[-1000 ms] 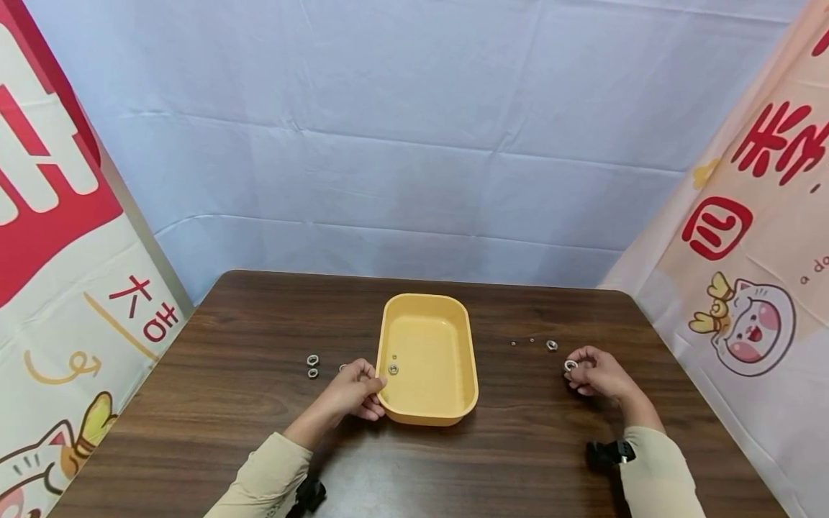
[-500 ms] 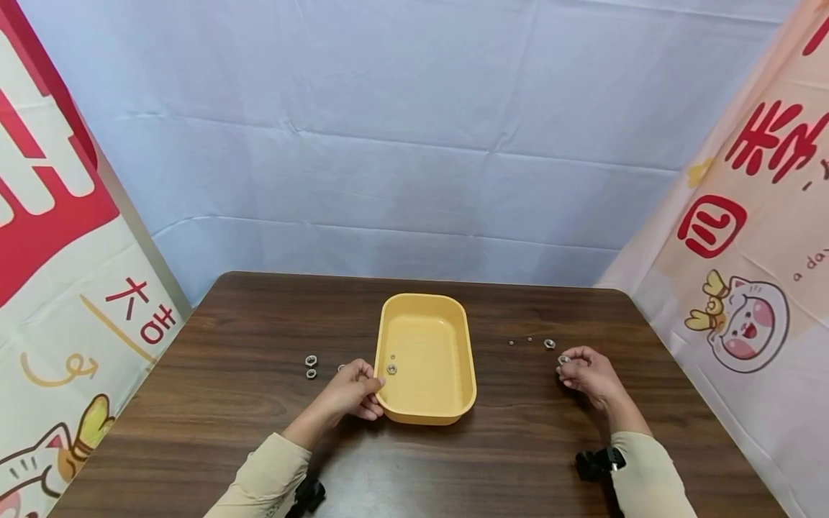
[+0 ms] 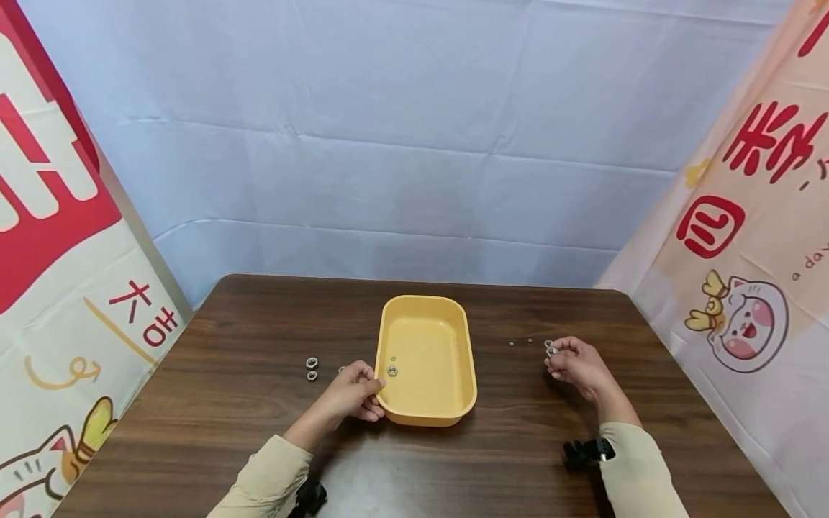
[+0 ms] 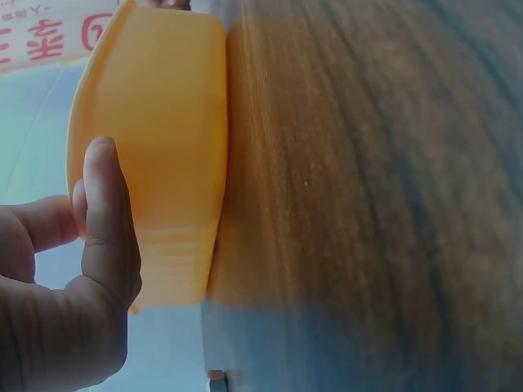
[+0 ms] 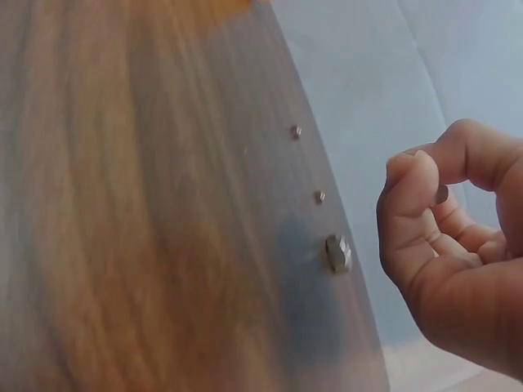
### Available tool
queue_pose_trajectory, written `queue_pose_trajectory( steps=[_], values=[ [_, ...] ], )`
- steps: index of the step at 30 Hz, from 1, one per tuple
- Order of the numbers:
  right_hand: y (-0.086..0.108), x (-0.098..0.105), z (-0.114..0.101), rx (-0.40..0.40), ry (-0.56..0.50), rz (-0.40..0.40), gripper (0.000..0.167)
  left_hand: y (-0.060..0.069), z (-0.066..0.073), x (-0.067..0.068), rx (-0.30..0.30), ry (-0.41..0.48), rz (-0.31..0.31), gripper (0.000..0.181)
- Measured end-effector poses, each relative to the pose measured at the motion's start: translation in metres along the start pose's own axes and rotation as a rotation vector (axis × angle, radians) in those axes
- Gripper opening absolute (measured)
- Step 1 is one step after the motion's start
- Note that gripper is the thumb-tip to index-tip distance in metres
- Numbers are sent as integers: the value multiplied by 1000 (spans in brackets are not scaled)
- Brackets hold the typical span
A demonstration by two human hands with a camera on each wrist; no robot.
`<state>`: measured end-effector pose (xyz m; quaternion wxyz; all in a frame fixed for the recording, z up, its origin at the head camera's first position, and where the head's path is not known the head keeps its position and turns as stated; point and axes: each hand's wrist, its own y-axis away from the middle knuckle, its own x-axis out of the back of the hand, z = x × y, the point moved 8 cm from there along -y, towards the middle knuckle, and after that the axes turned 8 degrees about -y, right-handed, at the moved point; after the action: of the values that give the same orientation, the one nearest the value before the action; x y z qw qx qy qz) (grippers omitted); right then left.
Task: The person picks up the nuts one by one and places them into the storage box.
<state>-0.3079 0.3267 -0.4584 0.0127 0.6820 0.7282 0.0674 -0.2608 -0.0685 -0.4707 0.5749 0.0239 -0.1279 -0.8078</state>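
Nut (image 3: 553,352) pinched in my right grip (image 3: 579,367) above the bench (image 3: 505,453); shifted leftward since the earlier frame, beside a loose nut (image 5: 337,254). My left grip (image 3: 352,393) holds the yellow tray (image 3: 430,419), unmoved.

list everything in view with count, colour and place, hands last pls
table: 1, dark brown, under the tray
tray: 1, yellow, mid-table
nuts in tray: 2, silver, left side
left nuts: 3, silver, left of tray, one partly hidden
tiny nuts: 2, metallic, right of tray
larger nut: 1, silver, table's right side
held nut: 1, silver, far right
back cloth: 1, pale blue, behind table
printed cloths: 2, pale with red, both sides
sleeves: 2, beige, forearms
wrist devices: 2, black, wrists
left grip: 1, tray's left rim
right grip: 1, held nut
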Motion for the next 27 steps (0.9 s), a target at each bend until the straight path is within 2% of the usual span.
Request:
queue_pose_trajectory(
  steps=[6,17,27],
  values=[
    [-4,-18,-10,22,0,-51,25,-2,-1,-1,-2,15,14,16],
    [-16,-45,-19,17,-5,-121,24,-2,5,-3,-24,-5,-14,16],
    [-26,-65,-26,-32,56,-185,29,0,2,-3,10,6,-14,15]
  ],
)
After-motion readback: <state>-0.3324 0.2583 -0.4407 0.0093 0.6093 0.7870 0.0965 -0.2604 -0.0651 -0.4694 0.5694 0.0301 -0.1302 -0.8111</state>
